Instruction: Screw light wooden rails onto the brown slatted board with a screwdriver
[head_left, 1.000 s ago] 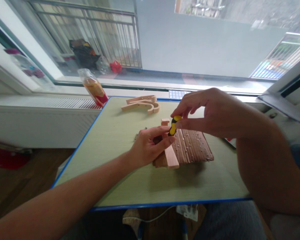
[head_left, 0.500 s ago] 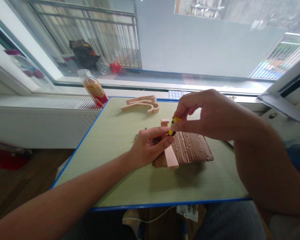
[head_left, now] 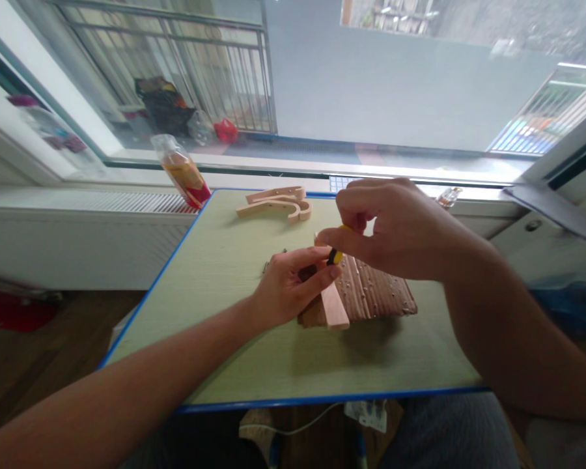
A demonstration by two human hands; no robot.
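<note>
**Right hand (head_left: 390,225) wrapped round a screwdriver (head_left: 338,258), tilted over a wooden bar (head_left: 335,309)**

In the head view, the only one, the right hand grips the yellow-and-black handle between its thumb and curled fingers, from above and from the right. The left hand (head_left: 288,283) comes in from the near left; its thumb and forefinger lie either side of the handle's lower end, just above the bar. Whether those fingertips pinch the screwdriver's shaft, a screw or the bar itself is hidden, so I cannot tell.

The wooden bar lies on the left part of a brown corrugated cardboard pad (head_left: 378,286), directly below the two hands and to the near left of the right-hand grip. The left hand is the nearer to it. Its long axis runs mostly near to far: the near end angles slightly right and sticks out just past the pad's near edge, while the far end shows beyond the left forefinger, partly covered by the right thumb.

The screwdriver's handle leans, its lower end pointing down and left towards the bar, its upper end towards the far right inside the right hand; its tip is out of sight. Small metal pieces (head_left: 265,267) lie on the table (head_left: 185,260) just left of the left hand, and curved wooden hooks (head_left: 268,206) lie farther off, near the far edge.
</note>
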